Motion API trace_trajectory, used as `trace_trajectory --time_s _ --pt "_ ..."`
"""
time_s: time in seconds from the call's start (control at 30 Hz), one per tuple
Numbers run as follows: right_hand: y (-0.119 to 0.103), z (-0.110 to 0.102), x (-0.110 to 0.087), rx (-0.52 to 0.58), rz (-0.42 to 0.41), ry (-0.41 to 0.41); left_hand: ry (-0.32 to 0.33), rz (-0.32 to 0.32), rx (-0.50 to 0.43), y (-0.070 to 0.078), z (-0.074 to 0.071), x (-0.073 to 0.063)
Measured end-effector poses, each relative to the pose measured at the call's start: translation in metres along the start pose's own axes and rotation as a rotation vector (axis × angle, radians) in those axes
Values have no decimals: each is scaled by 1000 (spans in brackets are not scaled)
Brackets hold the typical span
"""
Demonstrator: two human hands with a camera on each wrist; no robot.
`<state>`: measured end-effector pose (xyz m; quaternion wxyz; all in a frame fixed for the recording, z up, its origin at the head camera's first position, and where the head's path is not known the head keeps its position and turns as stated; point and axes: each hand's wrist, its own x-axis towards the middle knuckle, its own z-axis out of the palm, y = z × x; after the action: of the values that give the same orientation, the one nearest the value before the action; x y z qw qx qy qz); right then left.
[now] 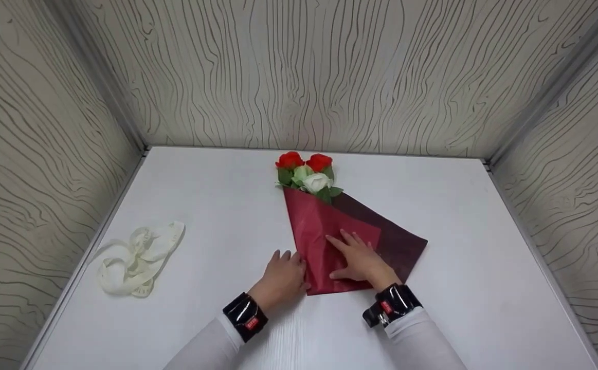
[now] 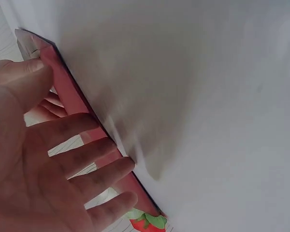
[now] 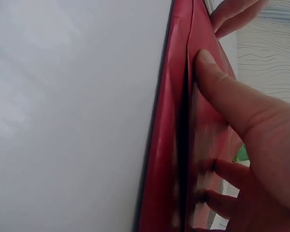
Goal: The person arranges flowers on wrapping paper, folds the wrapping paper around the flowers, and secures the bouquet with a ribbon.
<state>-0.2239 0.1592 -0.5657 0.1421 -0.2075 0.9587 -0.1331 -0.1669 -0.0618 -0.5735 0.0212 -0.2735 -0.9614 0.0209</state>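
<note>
A bouquet lies in red wrapping paper (image 1: 309,226) at the middle of the white table. Two red roses (image 1: 290,160), a white rose (image 1: 317,182) and a pale green bloom (image 1: 303,173) show at its top. The paper's left side is folded over, while a dark maroon flap (image 1: 401,244) spreads to the right. My left hand (image 1: 281,277) touches the paper's lower left edge, its fingers extended along that edge in the left wrist view. With fingers spread, my right hand (image 1: 360,259) presses on the folded red layer. The stems are hidden inside the paper.
A loosely tangled cream ribbon (image 1: 139,259) lies on the left of the white table (image 1: 216,205). Wood-patterned panels (image 1: 288,77) stand at the back and both sides. Black bands are strapped round both wrists.
</note>
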Motion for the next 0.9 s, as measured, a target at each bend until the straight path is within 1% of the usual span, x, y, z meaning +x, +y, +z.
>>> trace_trajectory --time_s 0.13,0.23,0.33,0.47,0.53,0.6,0.73,0.8,0.9 --pt "-12 -2 -7 -118 10 52 41 6 -13 0 4 1" --pt "-24 -2 -18 -206 -20 108 79 11 -27 -1 6 1" --pt "-34 0 -32 -227 -65 145 124 18 -43 -2 9 0" --pt "-40 3 -49 -221 -103 146 154 21 -79 -3 8 -3" --pt "-40 5 -54 -224 -103 137 146 35 -93 -1 6 -5" --pt "-39 7 -57 -224 -96 129 127 61 -106 2 3 -8" --pt "-36 10 -58 -194 -76 123 48 113 -134 9 2 -11" --pt "-35 10 -57 -179 -70 123 6 117 -145 11 2 -11" --pt "-35 10 -56 -166 -64 124 -39 103 -143 13 2 -9"
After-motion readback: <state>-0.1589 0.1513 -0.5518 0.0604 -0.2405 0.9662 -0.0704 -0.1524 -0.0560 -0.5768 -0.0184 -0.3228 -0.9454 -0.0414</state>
